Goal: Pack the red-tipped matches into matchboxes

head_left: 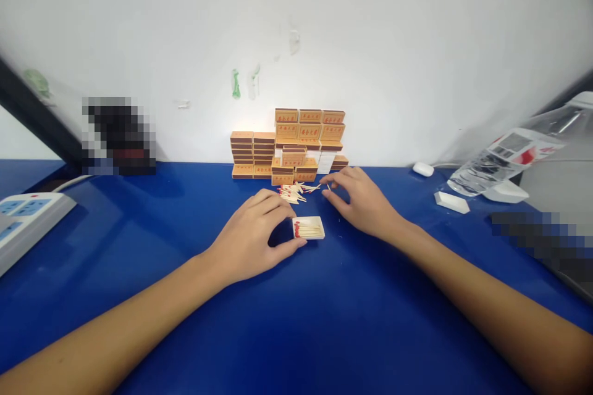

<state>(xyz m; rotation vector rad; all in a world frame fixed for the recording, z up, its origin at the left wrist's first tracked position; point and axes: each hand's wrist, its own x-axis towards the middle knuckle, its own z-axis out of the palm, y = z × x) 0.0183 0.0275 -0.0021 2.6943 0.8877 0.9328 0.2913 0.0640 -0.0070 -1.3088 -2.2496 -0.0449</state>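
Note:
My left hand [252, 231] grips the left end of a white matchbox tray [317, 237] between thumb and fingers. Matches [308, 228] with red heads lie side by side inside it, heads toward that hand. Behind the tray is a loose heap of matches [291, 193] on the blue table. To the right of the heap my right hand [359, 197] has thumb and index finger close together, with a thin pale matchstick [328, 186] between their tips.
Stacked orange matchboxes [309, 131] stand against the wall behind the heap. At the right are a plastic bottle [498, 157], a white block [451, 202] and a small white case [423, 169]. A power strip [34, 222] lies at the left edge.

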